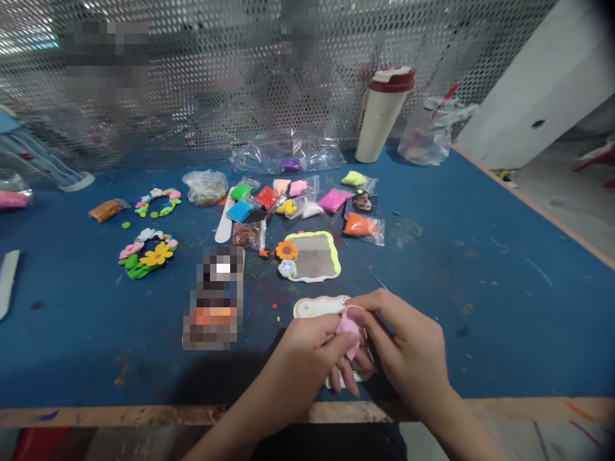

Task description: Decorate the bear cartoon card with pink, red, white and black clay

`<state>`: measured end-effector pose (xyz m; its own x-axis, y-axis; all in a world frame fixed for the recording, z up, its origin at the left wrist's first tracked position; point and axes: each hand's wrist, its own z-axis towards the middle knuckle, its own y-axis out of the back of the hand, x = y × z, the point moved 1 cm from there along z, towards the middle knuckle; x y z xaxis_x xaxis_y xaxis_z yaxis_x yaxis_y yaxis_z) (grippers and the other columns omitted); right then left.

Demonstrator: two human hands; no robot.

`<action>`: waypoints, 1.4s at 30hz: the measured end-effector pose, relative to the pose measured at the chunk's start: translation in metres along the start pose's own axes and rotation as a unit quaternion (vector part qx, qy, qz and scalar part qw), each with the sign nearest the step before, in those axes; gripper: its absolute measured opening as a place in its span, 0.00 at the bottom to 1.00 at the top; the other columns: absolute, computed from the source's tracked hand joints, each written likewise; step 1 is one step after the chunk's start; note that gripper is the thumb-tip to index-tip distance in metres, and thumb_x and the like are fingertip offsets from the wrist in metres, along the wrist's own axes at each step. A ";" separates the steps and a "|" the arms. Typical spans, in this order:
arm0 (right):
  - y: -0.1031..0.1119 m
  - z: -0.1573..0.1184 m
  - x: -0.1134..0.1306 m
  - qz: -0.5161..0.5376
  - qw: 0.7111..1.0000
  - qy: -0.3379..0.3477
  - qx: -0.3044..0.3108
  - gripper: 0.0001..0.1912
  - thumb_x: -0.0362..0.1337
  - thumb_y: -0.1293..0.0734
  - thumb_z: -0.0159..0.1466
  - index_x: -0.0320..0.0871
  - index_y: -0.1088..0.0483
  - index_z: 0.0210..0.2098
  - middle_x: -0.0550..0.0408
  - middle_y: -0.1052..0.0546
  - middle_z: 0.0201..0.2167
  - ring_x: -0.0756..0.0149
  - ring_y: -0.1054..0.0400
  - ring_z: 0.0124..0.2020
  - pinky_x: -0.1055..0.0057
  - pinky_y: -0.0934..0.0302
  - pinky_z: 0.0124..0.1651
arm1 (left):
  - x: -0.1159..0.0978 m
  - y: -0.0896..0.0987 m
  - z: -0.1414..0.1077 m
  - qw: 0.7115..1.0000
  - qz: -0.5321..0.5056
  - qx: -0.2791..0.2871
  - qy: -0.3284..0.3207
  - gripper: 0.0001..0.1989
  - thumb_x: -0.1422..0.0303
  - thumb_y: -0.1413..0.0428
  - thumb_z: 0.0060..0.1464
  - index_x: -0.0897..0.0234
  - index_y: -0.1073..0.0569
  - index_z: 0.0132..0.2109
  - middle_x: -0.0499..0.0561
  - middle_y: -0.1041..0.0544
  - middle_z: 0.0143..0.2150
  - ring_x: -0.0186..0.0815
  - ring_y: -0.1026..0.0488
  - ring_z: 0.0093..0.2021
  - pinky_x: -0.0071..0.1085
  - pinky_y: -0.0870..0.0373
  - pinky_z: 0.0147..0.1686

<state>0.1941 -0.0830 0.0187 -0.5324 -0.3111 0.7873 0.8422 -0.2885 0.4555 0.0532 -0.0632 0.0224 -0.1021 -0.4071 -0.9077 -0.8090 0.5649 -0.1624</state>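
Near the table's front edge, my left hand (307,352) and my right hand (408,346) meet around a piece of soft pink clay (350,328). The fingers of both hands pinch it, the left from the side and below, the right from above. Under and behind the hands lies a white card with a printed border (314,307), partly covered. Just beyond it, a small mirror (314,256) has a yellow-green clay rim on its top and right, with an orange flower (287,250) and a light blue flower (287,268) at its left.
Bagged clay, including an orange packet (360,225), lies behind the mirror. A blurred phone-like object (216,298) and two clay flower wreaths (158,255) are on the left. A tall cup (382,118) and a plastic bag (425,137) stand by the perforated metal screen (192,83).
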 end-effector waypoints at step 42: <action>0.007 0.001 -0.013 0.022 0.989 -0.078 -0.120 0.03 0.33 0.31 0.61 0.48 0.27 0.32 0.58 0.25 0.30 0.67 0.28 0.33 0.70 0.31 0.35 | -0.009 0.013 -0.002 0.994 0.006 -0.105 -0.001 0.12 0.63 0.49 0.57 0.64 0.25 0.40 0.47 0.25 0.23 0.30 0.29 0.23 0.24 0.36 0.25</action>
<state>0.2071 -0.0804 0.0123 -0.4595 -0.1901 0.8676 0.8103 -0.4897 0.3219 0.0427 -0.0538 0.0292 -0.1109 -0.4000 -0.9098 -0.9109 0.4070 -0.0679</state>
